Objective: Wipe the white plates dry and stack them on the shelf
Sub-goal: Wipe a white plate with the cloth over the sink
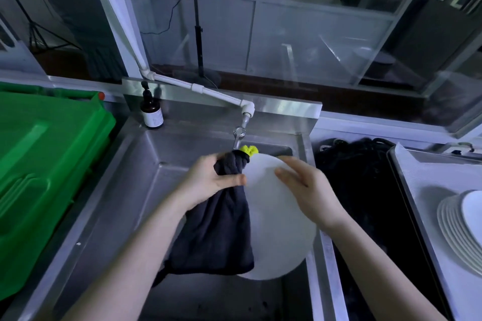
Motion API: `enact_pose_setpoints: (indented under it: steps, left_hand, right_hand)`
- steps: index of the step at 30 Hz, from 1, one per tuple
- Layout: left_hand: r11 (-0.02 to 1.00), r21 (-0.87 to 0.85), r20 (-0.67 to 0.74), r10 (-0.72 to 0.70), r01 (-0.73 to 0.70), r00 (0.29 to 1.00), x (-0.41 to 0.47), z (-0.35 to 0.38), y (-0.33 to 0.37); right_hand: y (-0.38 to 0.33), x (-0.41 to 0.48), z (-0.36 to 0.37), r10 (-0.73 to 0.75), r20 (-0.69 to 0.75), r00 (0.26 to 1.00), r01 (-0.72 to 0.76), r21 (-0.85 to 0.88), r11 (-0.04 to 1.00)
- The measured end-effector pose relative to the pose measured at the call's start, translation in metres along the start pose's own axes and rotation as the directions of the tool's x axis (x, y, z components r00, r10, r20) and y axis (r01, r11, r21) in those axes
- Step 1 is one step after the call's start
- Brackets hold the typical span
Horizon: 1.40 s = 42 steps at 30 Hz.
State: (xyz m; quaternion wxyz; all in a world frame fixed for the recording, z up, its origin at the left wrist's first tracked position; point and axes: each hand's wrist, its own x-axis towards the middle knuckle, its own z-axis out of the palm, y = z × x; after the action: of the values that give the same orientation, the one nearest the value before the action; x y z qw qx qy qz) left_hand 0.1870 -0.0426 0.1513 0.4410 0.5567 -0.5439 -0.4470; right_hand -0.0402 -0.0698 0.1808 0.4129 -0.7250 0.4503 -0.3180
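Over the steel sink [109, 190] I hold a large white plate [276, 237], tilted with its face toward me. My left hand [208, 180] grips a bunched dark cloth [219, 229] with a yellow tip against the plate's left edge; the cloth hangs down over the plate. My right hand [310, 187] lies on the plate's upper right with fingers spread nearly straight; its thumb is hidden behind the rim. A stack of white plates [461, 229] leans on the steel surface at the far right.
A tap [240, 135] on a white pipe hangs just behind the plate. A brown pump bottle [151, 109] stands at the sink's back left corner. Green plastic crates [44, 164] fill the left side. A dark bin [365, 190] lies between sink and right counter.
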Motion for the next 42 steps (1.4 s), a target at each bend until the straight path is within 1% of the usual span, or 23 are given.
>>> enact_pose_setpoints:
  steps: [2,4,6,7,8,9,11,14,15,17,19,21,23,25,26,28,30,31,33,36,39,41,42]
  left_hand:
    - [0.991,-0.124,-0.287,-0.085,0.051,0.954,-0.006,0.01,-0.015]
    - [0.929,-0.339,-0.514,-0.313,0.146,0.798,-0.014,0.035,-0.025]
    - [0.794,-0.558,-0.57,-0.577,0.24,0.585,-0.02,0.061,-0.023]
    - [0.747,-0.614,-0.565,-0.642,0.255,0.519,-0.022,0.071,-0.022]
    - [0.724,-0.641,-0.555,-0.666,0.253,0.498,-0.023,0.075,-0.021]
    - [0.718,-0.652,-0.551,-0.668,0.242,0.5,-0.023,0.074,-0.02]
    - [0.761,-0.611,-0.587,-0.62,0.218,0.52,-0.022,0.061,-0.02]
    - [0.897,-0.412,-0.633,-0.409,0.161,0.657,-0.024,0.039,-0.02]
    - [0.938,-0.32,-0.622,-0.314,0.133,0.717,-0.024,0.035,-0.018]
    - [0.989,-0.124,-0.546,-0.135,0.079,0.827,-0.021,0.029,-0.012]
    - [1.0,-0.012,-0.407,-0.022,0.018,0.913,-0.017,0.028,-0.004]
    - [1.0,-0.003,-0.287,0.026,-0.028,0.958,-0.017,0.026,0.004]
    - [0.997,-0.031,-0.244,0.061,-0.071,0.968,-0.018,0.022,0.002]
    - [0.993,-0.093,-0.328,0.033,-0.067,0.944,-0.021,0.023,-0.004]
    - [0.989,-0.144,-0.421,-0.034,-0.03,0.907,-0.023,0.028,-0.009]
    - [0.942,-0.331,-0.578,-0.25,0.056,0.777,-0.028,0.043,-0.018]
    - [0.882,-0.462,-0.62,-0.399,0.097,0.676,-0.03,0.053,-0.023]
    - [0.868,-0.482,-0.603,-0.427,0.119,0.674,-0.028,0.052,-0.024]
    - [0.905,-0.399,-0.554,-0.368,0.15,0.747,-0.025,0.041,-0.024]
    - [0.989,-0.088,-0.475,-0.149,0.122,0.867,-0.02,0.02,-0.016]
    - [0.998,0.07,-0.235,0.017,-0.001,0.972,-0.011,0.008,-0.003]
    - [0.987,0.154,-0.073,0.052,-0.04,0.996,-0.007,0.009,0.003]
    - [0.989,0.145,-0.059,0.049,-0.04,0.997,-0.007,0.01,0.001]
  right_hand:
    - [0.003,0.001,-0.002,0.04,-0.131,0.991,-0.027,0.102,0.994]
    - [0.007,0.0,0.009,0.098,-0.332,0.938,-0.037,0.183,0.982]
    - [0.009,-0.005,0.035,0.244,-0.53,0.812,-0.081,0.311,0.947]
    - [0.01,-0.01,0.047,0.323,-0.585,0.744,-0.108,0.371,0.922]
    - [0.01,-0.015,0.054,0.379,-0.595,0.709,-0.138,0.41,0.902]
    - [0.013,-0.019,0.056,0.408,-0.555,0.725,-0.167,0.432,0.886]
    - [0.02,-0.02,0.042,0.407,-0.389,0.827,-0.224,0.436,0.871]
    - [0.018,-0.007,-0.001,0.291,-0.2,0.935,-0.208,0.353,0.912]
    - [0.014,0.001,-0.013,0.238,-0.159,0.958,-0.185,0.289,0.939]
    - [0.002,0.018,-0.023,0.089,-0.036,0.995,-0.088,0.009,0.996]
    - [-0.007,0.028,-0.018,-0.036,0.104,0.994,0.065,-0.297,0.953]
    - [-0.012,0.028,-0.009,-0.126,0.126,0.984,0.164,-0.358,0.919]
    - [-0.009,0.024,-0.007,-0.159,0.059,0.985,0.17,-0.313,0.935]
    - [-0.003,0.021,-0.008,-0.09,-0.071,0.993,0.07,-0.249,0.966]
    - [0.002,0.02,-0.007,-0.024,-0.163,0.986,-0.006,-0.183,0.983]
    - [0.008,0.014,0.001,0.145,-0.339,0.93,-0.138,0.043,0.989]
    - [0.012,0.007,0.015,0.278,-0.421,0.864,-0.198,0.224,0.954]
    - [0.016,0.003,0.02,0.299,-0.429,0.853,-0.209,0.244,0.947]
    - [0.022,-0.002,0.02,0.274,-0.409,0.87,-0.214,0.188,0.959]
    - [0.019,0.003,0.005,0.174,-0.315,0.933,-0.165,0.057,0.985]
    - [0.003,0.013,-0.002,-0.011,-0.087,0.996,-0.005,-0.186,0.982]
    - [-0.006,0.015,0.002,-0.13,0.045,0.991,0.137,-0.286,0.948]
    - [-0.007,0.015,0.002,-0.154,0.054,0.987,0.163,-0.298,0.94]
